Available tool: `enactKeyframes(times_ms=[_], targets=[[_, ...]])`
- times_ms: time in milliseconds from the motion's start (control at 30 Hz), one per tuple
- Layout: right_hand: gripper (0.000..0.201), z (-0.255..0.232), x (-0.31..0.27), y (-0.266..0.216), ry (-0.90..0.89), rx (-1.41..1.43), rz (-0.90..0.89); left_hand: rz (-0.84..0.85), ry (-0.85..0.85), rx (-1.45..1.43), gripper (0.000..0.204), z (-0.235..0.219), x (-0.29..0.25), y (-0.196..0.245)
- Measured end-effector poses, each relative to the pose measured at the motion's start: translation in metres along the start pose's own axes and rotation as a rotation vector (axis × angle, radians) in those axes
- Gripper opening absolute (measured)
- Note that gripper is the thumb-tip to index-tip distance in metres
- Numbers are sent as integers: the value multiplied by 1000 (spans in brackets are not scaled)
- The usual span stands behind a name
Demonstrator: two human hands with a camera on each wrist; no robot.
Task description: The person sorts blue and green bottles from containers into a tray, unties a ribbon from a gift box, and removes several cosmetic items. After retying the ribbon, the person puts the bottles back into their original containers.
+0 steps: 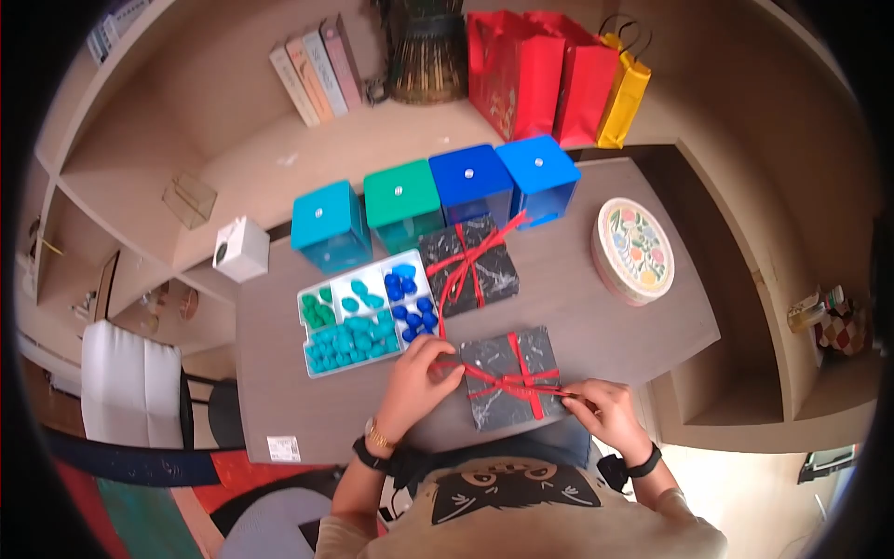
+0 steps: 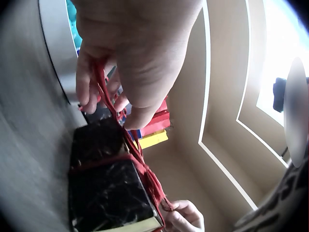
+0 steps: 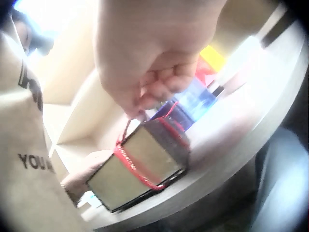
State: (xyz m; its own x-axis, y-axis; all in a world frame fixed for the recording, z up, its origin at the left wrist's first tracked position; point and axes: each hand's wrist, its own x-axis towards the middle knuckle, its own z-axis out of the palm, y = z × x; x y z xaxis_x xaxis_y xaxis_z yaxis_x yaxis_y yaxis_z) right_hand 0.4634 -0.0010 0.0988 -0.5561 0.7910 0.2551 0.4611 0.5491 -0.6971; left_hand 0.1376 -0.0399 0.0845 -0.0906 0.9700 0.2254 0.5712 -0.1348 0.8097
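A black marbled, book-like block with cream edges lies near the table's front, wrapped crosswise in red ribbon. My left hand, at its left side, pinches one ribbon end; in the left wrist view the ribbon runs down from between the fingers to the block. On the other side my right hand pinches the opposite end between thumb and fingers, close to the block's right edge. Beyond lies a second marbled block, tied with a red ribbon bow.
Left of the blocks, a white divided tray holds green, teal and blue pieces. Several lidded boxes in teal, green and blue line the back edge. An oval floral box stands at right, and red bags stand on the shelf behind.
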Motion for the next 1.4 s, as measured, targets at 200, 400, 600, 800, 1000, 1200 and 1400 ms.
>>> enactKeyframes(times_ms=[200, 400, 600, 800, 1000, 1200, 1400], targets=[[63, 3, 9, 19, -130, 115, 177, -315, -396, -210, 71, -7, -34, -11], [72, 40, 25, 8, -137, 228, 139, -234, -274, -351, 72, 22, -44, -1], [83, 36, 28, -2, -115, 262, 218, -348, -425, -249, 47, 22, -37, 0], [86, 42, 35, -16, -15, 95, 157, -154, -173, 85, 39, 26, -27, 20], [61, 49, 39, -7, 76, 28, 92, -77, -167, 244, 47, 23, -24, 17], [52, 30, 37, -43, 149, -348, -87, -283, -175, -393, 91, 30, -41, -7], [59, 42, 26, -50, 26, -205, -95, -298, -316, -475, 118, 20, -39, -6]])
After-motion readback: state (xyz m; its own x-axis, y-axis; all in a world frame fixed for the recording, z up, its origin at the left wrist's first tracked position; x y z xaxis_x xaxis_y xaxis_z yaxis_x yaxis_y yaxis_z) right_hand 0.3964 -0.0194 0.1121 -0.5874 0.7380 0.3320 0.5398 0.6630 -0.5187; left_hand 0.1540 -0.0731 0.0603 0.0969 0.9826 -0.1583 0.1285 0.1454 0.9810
